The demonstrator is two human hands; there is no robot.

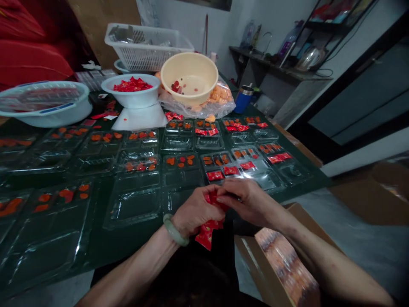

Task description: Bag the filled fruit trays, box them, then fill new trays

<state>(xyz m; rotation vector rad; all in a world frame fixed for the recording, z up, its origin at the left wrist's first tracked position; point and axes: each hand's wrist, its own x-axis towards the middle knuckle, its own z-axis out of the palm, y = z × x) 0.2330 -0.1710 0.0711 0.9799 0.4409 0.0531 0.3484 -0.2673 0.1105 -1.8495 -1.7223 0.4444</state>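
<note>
Pinching red sachets hanging below them, the left hand and right hand meet.

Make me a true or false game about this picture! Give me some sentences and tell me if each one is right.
1. The left hand wears a green bangle. True.
2. The right hand is holding a spoon. False: both hands are on red packets.
3. The white bowl has red packets in it. True.
4. The clear trays are stacked in one tall pile. False: they lie spread out side by side.
</note>
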